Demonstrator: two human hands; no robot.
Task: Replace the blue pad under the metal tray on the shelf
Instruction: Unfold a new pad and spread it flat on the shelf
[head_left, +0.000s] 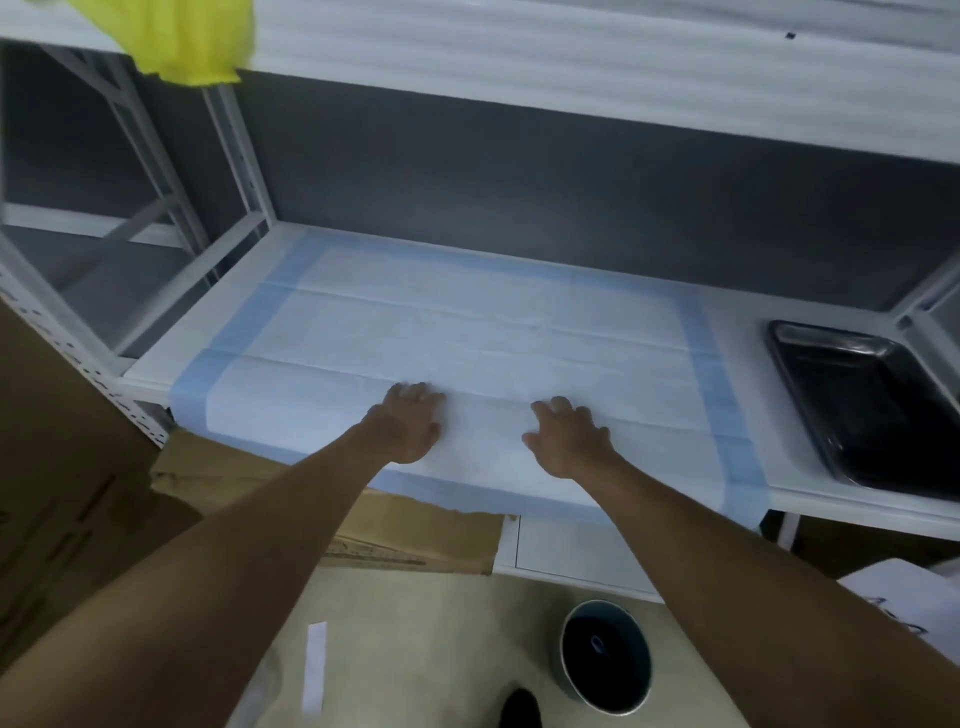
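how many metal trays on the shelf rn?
1: the tray sits at the shelf's right end, beside the pad, not on it. Its right edge is cut off by the frame.

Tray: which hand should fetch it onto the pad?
Probably right. The right hand lies flat on the pad nearer the tray at the shelf's right end; the left hand is farther away.
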